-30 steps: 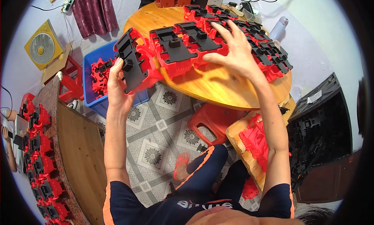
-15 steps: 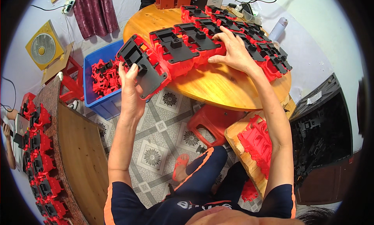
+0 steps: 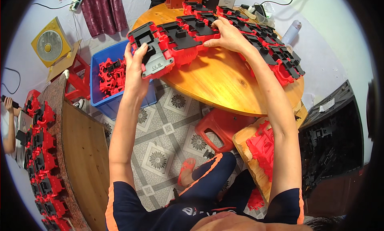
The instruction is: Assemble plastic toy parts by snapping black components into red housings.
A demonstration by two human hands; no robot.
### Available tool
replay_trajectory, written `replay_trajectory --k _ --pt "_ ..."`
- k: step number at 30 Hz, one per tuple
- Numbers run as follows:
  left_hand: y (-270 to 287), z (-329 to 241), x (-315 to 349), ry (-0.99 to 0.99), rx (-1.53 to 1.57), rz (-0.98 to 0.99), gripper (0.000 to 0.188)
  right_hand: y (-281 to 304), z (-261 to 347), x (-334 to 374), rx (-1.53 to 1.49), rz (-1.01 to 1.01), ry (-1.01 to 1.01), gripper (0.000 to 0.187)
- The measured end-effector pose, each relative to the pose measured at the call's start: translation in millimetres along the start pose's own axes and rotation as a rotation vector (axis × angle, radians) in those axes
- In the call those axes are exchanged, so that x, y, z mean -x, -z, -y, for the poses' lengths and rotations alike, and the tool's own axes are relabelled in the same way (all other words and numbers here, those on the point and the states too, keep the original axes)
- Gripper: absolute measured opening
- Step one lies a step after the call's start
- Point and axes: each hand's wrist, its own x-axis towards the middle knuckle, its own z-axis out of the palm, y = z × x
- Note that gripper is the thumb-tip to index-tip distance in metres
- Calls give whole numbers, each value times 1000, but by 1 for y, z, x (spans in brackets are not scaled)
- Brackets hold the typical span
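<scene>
A row of several red plastic housings with black top plates lies along the near left edge of the round wooden table (image 3: 224, 87). My left hand (image 3: 137, 69) grips the outer end of the leftmost housing (image 3: 158, 65), thumb on its black top and fingers along its side. That housing juts past the table edge and light glints on its plate. Next to it sits a second housing (image 3: 181, 40). At the row's other end my right hand (image 3: 230, 37) bends its fingers over a third housing (image 3: 200, 26), thumb against its near side. The undersides of the row are hidden.
More red-and-black housings (image 3: 272, 51) cover the table's far right. A blue bin (image 3: 120, 99) of red parts stands at left, a red stool (image 3: 218, 127) below the table. Another person's hand (image 3: 9, 105) shows beside the left bench (image 3: 86, 151), which bears similar housings.
Both hands and the row have shifted up and away from me. The leftmost housing, more tilted before, has turned and its plate now catches the light.
</scene>
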Motion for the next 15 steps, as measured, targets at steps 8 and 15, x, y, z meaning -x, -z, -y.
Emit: replay_trajectory --k 8,15 --pt "39 0 -76 26 67 77 67 -4 6 -12 126 -49 -30 86" --pt "77 35 -283 -96 155 -98 73 -7 53 -1 -137 79 159 106"
